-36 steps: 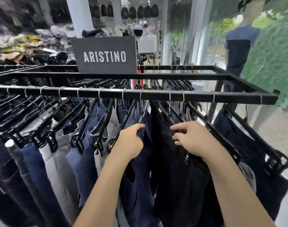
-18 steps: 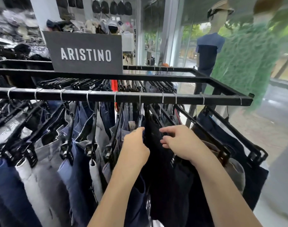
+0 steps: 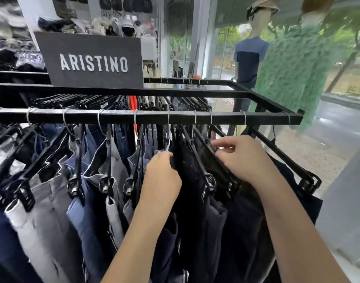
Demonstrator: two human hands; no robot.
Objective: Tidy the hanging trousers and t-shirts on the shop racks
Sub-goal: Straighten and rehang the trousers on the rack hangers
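dark trousers [image 3: 192, 193] on the near rail [image 3: 256, 117] are gripped by the left hand [image 3: 162, 176], fingers curled; right hand [image 3: 243, 160] fingers are curled over a black hanger [image 3: 224, 172].

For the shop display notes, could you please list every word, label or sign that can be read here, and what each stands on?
"ARISTINO": white capitals on the dark sign board standing on top of the rack.
Small white tag among the hangers on the far rail: too blurred to read.
Print on the pale waistband at far left: too blurred to read.
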